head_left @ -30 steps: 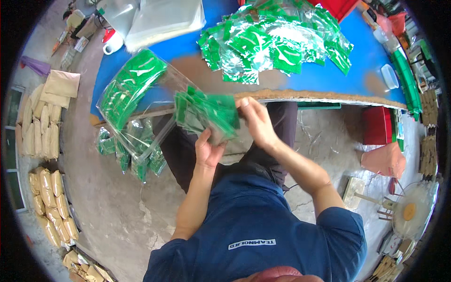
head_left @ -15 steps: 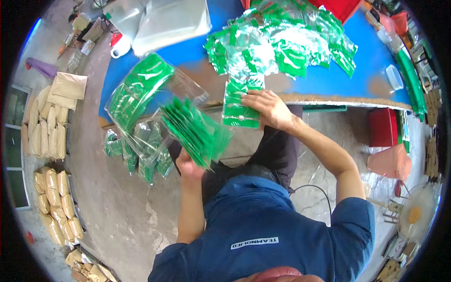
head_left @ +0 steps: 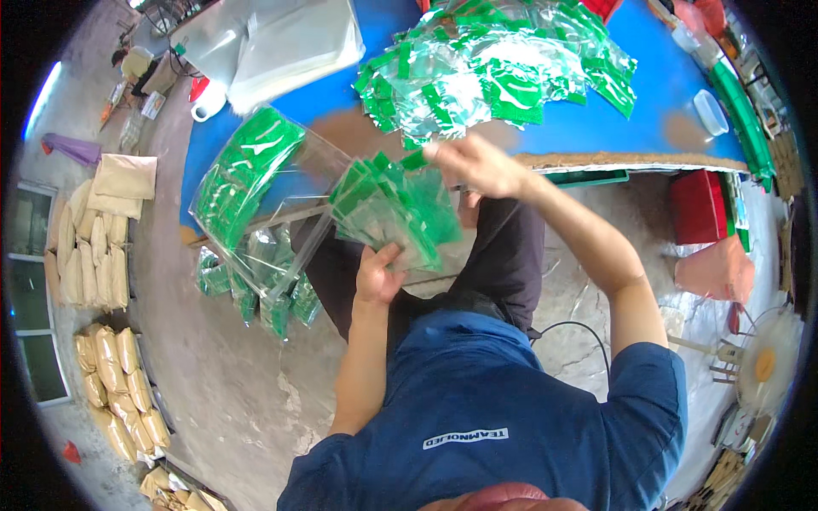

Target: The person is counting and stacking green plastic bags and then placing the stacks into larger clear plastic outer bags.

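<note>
My left hand (head_left: 381, 274) is closed on the lower end of a fanned stack of flat green-and-clear plastic packets (head_left: 375, 200), held over my lap in front of the table edge. My right hand (head_left: 481, 166) pinches the top corner of a green packet (head_left: 434, 192) at the right side of that stack. Just beyond it, a large heap of shiny green packets (head_left: 511, 85) spreads over the blue table (head_left: 328, 94). To the left, a big clear bag (head_left: 319, 157) with green packets inside lies across the table edge.
Clear plastic sheets (head_left: 294, 51) lie at the table's far left, beside a white-and-red container (head_left: 207, 102). Filled green packs (head_left: 256, 277) sit below the table's left corner. A small clear tub (head_left: 710, 112) stands at the right. A red box (head_left: 699, 207) and a fan (head_left: 764, 366) are on the right.
My right hand has lifted a packet off the table edge and brought it to the stack. My left hand has moved right and slightly up with the stack, whose packets now face me more.
</note>
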Demonstrator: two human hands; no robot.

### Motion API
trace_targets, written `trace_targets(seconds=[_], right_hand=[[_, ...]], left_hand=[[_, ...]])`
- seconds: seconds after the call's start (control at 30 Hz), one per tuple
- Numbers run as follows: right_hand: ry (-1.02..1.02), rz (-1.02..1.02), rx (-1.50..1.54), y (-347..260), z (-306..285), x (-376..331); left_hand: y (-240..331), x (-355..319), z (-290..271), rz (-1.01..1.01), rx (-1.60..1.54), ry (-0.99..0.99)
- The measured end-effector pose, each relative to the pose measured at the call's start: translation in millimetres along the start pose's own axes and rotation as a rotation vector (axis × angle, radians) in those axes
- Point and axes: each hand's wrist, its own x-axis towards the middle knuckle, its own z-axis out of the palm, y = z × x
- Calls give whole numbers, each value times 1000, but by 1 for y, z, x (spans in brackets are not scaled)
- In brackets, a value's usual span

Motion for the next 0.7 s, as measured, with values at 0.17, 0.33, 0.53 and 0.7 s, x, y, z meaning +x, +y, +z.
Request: trace_targets(seconds=[0.17, 0.33, 0.53, 0.7], right_hand=[[508, -483, -1140, 82, -51, 56], [436, -683, -881, 65, 1, 36], [475, -606, -600, 84, -9, 35], [395, -702, -836, 81, -10, 5]], left_hand=[[-13, -6, -22, -21, -75, -175], [-30, -1, -39, -55, -217, -158], [-28, 4, -37, -110, -279, -122], [-21, -4, -36, -44, -269, -131]])
